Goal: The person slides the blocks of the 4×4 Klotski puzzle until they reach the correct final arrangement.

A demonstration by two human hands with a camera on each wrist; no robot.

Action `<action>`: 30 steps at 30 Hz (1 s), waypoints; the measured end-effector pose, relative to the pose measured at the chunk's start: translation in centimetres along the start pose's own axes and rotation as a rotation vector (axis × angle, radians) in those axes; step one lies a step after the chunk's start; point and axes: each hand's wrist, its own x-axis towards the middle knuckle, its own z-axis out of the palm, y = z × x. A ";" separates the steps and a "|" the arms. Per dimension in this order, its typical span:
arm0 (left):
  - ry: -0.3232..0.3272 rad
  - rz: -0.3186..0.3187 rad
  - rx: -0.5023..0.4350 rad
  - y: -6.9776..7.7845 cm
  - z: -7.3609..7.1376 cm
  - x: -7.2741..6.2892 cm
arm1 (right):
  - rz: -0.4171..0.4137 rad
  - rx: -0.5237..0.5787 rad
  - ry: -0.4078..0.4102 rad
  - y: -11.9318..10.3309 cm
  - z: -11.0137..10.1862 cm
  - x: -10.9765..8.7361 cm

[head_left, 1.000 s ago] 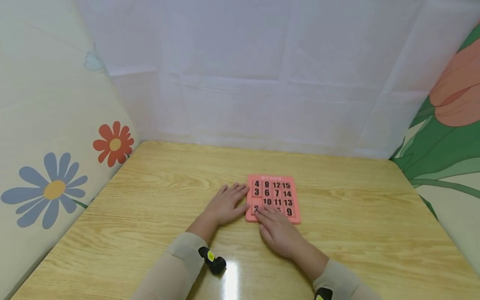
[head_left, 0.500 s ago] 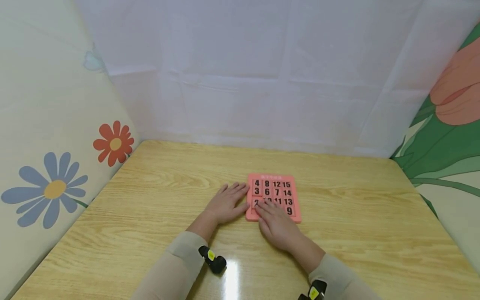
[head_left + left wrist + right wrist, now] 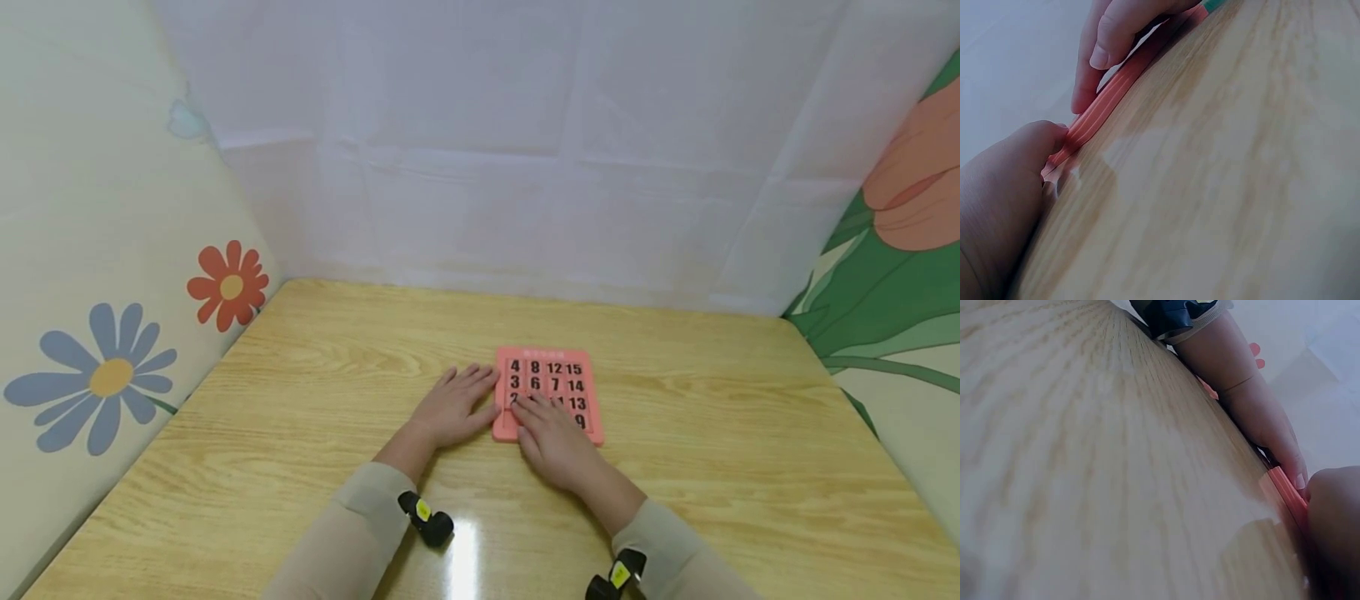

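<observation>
A pink number slide puzzle (image 3: 507, 434) with black-numbered square tiles lies flat on the wooden table. My left hand (image 3: 452, 408) rests at its left edge, fingers extended, the thumb touching the lower left side. Over the lower tiles lies my right hand (image 3: 555, 443), with fairly straight fingers. Its fingertips touch near the 2 tile (image 3: 514, 399) in the third row, and the hand hides several tiles. In the left wrist view, the left thumb (image 3: 1029, 147) meets the pink edge (image 3: 1107, 103). The right wrist view shows the right hand (image 3: 1338, 519) beside that edge.
Wood-grain table (image 3: 337, 350) surrounds the puzzle. A white cloth (image 3: 465, 167) hangs behind it, with flower-patterned panels at left (image 3: 112, 208) and right (image 3: 915, 275). Black wrist devices (image 3: 429, 521) sit on both beige sleeves.
The 2 tile has slid up from the bottom row to the third row, leaving a gap at the bottom left. My right hand has moved slightly up with it; the left hand stays put.
</observation>
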 end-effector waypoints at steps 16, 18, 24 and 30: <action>0.016 0.002 0.007 -0.1 0.3 0.0 | 0.056 0.020 0.004 0.6 -0.5 -1.9; 0.017 0.004 0.006 -0.1 0.2 0.0 | 0.063 0.018 0.003 0.8 -0.6 -2.4; 0.020 0.007 0.006 -0.1 0.1 0.0 | 0.048 0.001 0.021 1.3 -0.7 -3.5; 0.011 0.001 0.007 0.0 0.2 0.1 | 0.039 0.005 0.023 1.4 -0.7 -3.7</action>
